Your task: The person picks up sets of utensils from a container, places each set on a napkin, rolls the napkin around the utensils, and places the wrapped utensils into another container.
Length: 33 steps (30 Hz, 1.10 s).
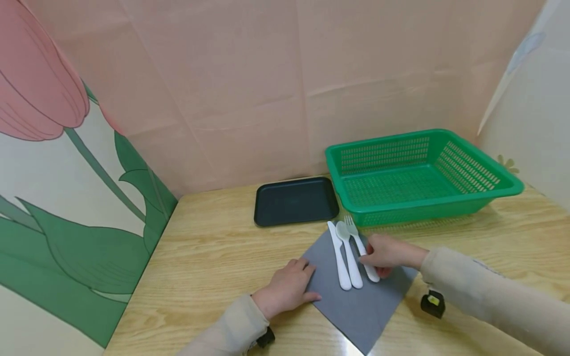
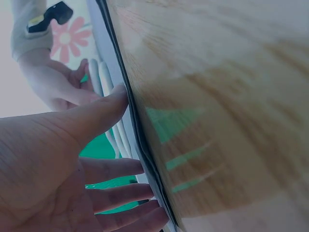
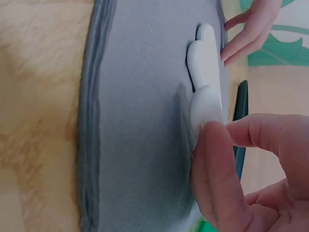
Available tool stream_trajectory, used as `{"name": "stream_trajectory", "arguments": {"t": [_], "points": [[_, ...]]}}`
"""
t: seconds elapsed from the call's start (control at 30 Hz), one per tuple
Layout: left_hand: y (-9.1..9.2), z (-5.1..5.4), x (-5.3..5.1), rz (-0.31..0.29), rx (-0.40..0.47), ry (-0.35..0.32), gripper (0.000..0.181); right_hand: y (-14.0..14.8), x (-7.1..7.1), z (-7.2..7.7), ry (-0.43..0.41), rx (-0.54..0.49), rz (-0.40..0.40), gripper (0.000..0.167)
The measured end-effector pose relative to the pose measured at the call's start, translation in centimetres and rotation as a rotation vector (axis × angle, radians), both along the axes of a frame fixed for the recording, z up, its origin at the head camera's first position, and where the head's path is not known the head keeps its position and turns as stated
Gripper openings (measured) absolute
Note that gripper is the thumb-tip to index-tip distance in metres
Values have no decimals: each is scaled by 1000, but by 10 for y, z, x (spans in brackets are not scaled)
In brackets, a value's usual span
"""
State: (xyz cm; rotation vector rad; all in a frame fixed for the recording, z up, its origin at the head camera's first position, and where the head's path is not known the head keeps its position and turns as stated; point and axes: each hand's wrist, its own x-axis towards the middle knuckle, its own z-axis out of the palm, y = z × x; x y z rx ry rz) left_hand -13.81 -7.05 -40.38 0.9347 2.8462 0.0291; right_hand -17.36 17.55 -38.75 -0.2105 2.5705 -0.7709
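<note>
Well, left hand (image 1: 287, 288) at cloth (image 1: 356, 311) edge

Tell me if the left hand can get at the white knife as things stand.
Probably yes: the left hand rests at the edge of the gray napkin, the white knife is the utensil nearest it, and only bare napkin shows between them.

- Your right hand (image 1: 385, 254) hides part of the fork (image 1: 358, 243) in the head view.
- Your left hand (image 1: 289, 287) covers part of the grey cloth (image 1: 356, 316).
- Your left sleeve (image 1: 231, 326) and right sleeve (image 1: 494, 296) run off that view's edges.
- A mark (image 1: 490, 267) on the latter is illegibly small.
- In your left wrist view, fingers (image 2: 116, 197) block part of the green basket (image 2: 99, 147).
</note>
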Motion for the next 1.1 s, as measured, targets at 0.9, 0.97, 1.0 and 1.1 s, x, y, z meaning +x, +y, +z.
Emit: {"name": "stream_trajectory", "arguments": {"t": [0.9,0.97,1.0,1.1], "points": [[1,3,2,15,-1,-26,64,-6,4,-5,-15,-40,-32,25],[1,3,2,17,-2,-24,64,-6,4,-5,-13,-44,-28,25],[1,3,2,17,-3,-22,64,-7,4,-5,-12,-47,-26,25],[1,3,2,16,4,-23,64,-7,4,-5,-8,-59,-19,25]]}}
